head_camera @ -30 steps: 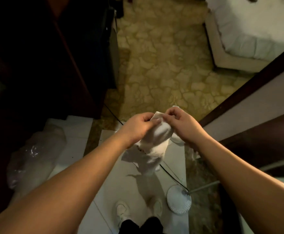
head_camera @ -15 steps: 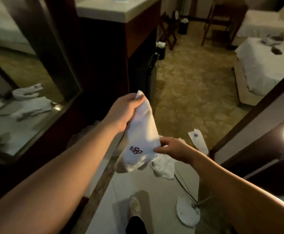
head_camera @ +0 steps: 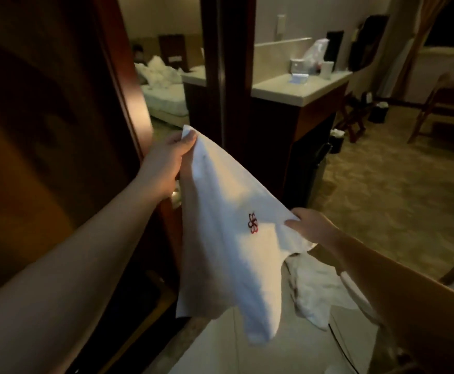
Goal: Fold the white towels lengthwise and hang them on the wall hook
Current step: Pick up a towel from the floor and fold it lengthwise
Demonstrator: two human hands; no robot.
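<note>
The dark wooden door panel [head_camera: 45, 157] fills the nine o'clock side of the view, and the wall hook is nowhere visible, so hanging looks some way off. At centre hangs the white cotton towel with a small red flower-shaped emblem [head_camera: 228, 238], stretched on a slant from eleven o'clock down to four o'clock; holding two ends apart like this probably pulls the cloth flat so its long edges can be matched for the lengthwise fold. Behind it at one o'clock stands a pale stone-topped cabinet [head_camera: 298, 90]. Below, at five o'clock, a second crumpled white towel [head_camera: 315, 292] dangles loosely; what holds it is hidden. The left hand [head_camera: 172, 155] pinches the raised top corner between thumb and fingers, while the right hand [head_camera: 312, 225] grips the lower edge just beside the emblem. Compared with half a second earlier, the cloth is spread wider and tauter, and the camera looks higher, with less floor in view.
</note>
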